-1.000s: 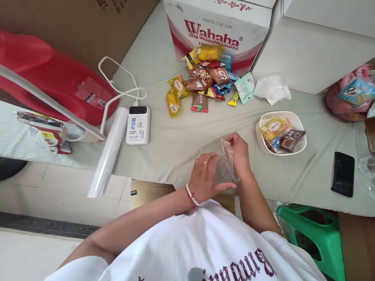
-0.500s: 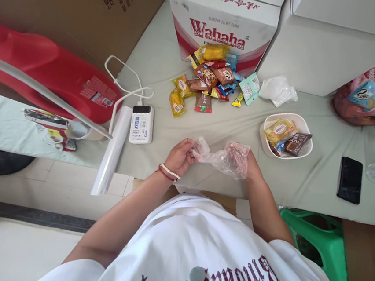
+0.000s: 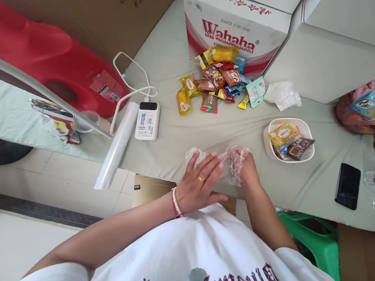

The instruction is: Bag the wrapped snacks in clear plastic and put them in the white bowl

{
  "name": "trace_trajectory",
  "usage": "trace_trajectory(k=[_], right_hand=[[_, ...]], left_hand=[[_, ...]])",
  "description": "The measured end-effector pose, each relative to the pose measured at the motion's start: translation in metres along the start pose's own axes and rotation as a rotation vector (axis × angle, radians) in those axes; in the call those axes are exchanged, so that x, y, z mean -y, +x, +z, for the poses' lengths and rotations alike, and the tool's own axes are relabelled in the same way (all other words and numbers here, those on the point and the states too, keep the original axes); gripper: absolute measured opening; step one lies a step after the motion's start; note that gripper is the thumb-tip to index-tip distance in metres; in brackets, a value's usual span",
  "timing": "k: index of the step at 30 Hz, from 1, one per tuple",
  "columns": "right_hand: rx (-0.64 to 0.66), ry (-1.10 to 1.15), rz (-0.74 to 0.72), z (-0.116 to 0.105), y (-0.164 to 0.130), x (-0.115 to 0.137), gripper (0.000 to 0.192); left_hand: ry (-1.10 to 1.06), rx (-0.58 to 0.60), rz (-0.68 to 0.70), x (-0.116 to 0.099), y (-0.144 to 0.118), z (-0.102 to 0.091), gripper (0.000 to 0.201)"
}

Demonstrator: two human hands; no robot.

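Note:
A clear thin plastic bag (image 3: 228,162) lies crumpled at the front edge of the cloth-covered table. My right hand (image 3: 242,170) is inside one end of it, the film covering the fingers. My left hand (image 3: 200,181) lies flat on top of the bag's other end with the fingers spread, a ring on one finger and a bead bracelet at the wrist. A white bowl (image 3: 290,140) holding a few snack packets stands just right of my hands. A heap of several wrapped snacks (image 3: 216,83) lies farther back.
A Wahaha carton (image 3: 234,28) stands behind the snacks, white boxes to its right. A power bank (image 3: 147,120) with a cable and a roll of clear film (image 3: 117,145) lie left. A black phone (image 3: 347,186) and a snack bag (image 3: 366,104) are right; a green stool (image 3: 317,241) stands below.
The bag went from being held between both hands to pulled wide, then laid on the table. My left hand opened and now presses flat on it; my right hand has slipped inside.

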State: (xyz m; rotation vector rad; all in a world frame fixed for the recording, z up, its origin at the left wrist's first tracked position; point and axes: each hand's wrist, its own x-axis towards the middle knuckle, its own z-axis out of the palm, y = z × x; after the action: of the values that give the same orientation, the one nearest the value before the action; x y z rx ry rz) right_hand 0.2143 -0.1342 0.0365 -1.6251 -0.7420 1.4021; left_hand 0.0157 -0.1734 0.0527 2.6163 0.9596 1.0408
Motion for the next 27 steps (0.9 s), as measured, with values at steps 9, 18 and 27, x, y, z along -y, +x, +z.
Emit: trace_trajectory(k=[9, 18, 27], right_hand=[[0.159, -0.023, -0.069, -0.012, -0.038, 0.0, 0.033], [0.245, 0.061, 0.029, -0.029, -0.028, 0.009, 0.06], [0.226, 0.23, 0.005, 0.008, 0.018, 0.019, 0.046]], left_hand=[[-0.798, -0.095, -0.989, 0.036, 0.045, -0.004, 0.043], [-1.067, -0.083, -1.276, 0.047, 0.027, 0.027, 0.058], [-0.315, -0.227, -1.07, 0.067, 0.021, 0.026, 0.039]])
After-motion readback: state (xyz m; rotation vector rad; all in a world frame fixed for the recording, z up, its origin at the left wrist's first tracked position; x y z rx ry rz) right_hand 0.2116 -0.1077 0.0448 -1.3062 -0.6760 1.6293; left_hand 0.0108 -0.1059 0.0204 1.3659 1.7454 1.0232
